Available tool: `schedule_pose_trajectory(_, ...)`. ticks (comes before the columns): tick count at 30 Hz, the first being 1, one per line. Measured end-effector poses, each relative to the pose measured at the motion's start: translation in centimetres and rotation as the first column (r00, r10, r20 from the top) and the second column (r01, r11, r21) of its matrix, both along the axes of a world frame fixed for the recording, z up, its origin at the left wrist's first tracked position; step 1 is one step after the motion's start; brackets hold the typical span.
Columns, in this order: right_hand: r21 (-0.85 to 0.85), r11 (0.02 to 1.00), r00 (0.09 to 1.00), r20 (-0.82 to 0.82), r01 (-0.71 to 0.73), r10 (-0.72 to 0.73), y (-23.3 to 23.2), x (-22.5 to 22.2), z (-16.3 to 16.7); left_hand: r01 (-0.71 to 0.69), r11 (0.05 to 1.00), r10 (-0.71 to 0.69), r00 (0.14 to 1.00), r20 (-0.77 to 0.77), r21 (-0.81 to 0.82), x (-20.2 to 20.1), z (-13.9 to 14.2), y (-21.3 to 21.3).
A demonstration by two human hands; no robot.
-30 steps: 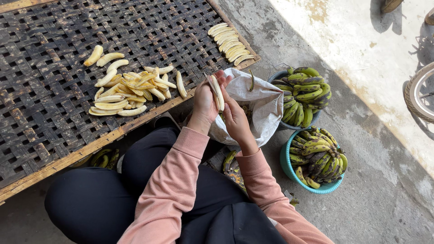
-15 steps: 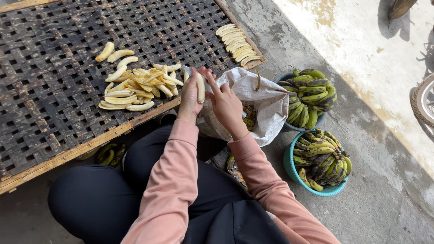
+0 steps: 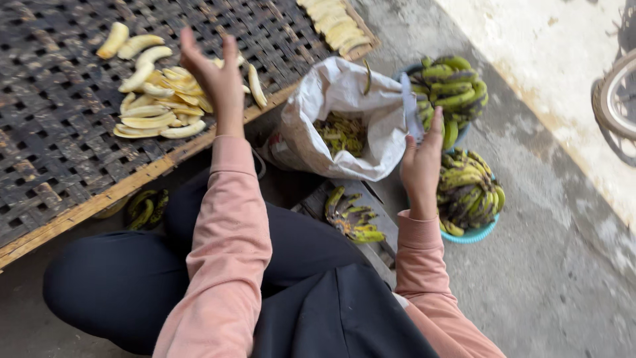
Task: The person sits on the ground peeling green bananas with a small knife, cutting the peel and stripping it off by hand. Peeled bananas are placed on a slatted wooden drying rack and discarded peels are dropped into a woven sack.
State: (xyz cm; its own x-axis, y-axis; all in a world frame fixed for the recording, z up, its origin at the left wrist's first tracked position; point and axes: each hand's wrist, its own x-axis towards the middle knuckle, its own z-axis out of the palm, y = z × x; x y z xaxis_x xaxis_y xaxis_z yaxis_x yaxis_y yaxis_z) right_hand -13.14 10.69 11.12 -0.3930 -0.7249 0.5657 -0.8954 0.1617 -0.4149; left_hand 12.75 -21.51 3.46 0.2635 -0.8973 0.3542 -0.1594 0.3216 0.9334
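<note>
My left hand (image 3: 213, 78) is open with fingers spread, hovering over a pile of peeled pale bananas (image 3: 154, 109) on a dark woven rack (image 3: 53, 139). My right hand (image 3: 423, 166) is open and empty. It sits between a white sack (image 3: 344, 86) and a blue bowl (image 3: 472, 235) heaped with green bananas (image 3: 469, 189). Banana peels (image 3: 341, 132) lie inside the sack. Both arms wear pink sleeves.
A second bowl of green bananas (image 3: 452, 86) stands behind the first. A row of peeled bananas (image 3: 336, 25) lies at the rack's far corner. More green bananas lie by my knee (image 3: 351, 217) and under the rack (image 3: 149, 207). A wheel (image 3: 619, 99) is at the right.
My left hand has moved from the sack out over the rack and no longer holds the peeled banana. My right hand has swung right to the blue bowl.
</note>
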Motion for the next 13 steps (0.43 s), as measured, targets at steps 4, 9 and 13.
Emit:
schedule_pose_trajectory(4, 0.068, 0.966, 0.96, 0.117, 0.249, -0.256, 8.9, -1.9, -0.2, 0.55, 0.797, -0.521, 0.835, 0.177, -0.249, -9.7, 3.3, 10.8)
schedule_pose_trajectory(9, 0.107, 0.896, 0.865, 0.235, 0.431, -0.444, 16.6, -1.9, -0.7, 0.978, 0.209, -0.795, 0.157, 0.586, 0.022, -15.7, 1.7, 25.5)
schedule_pose_trajectory(13, 0.093, 0.872, 0.832, 0.264, 0.481, -0.487, 19.8, -1.9, -1.4, 0.927, 0.023, -0.518, -0.31, 0.797, 0.375, -15.0, -2.4, 31.9)
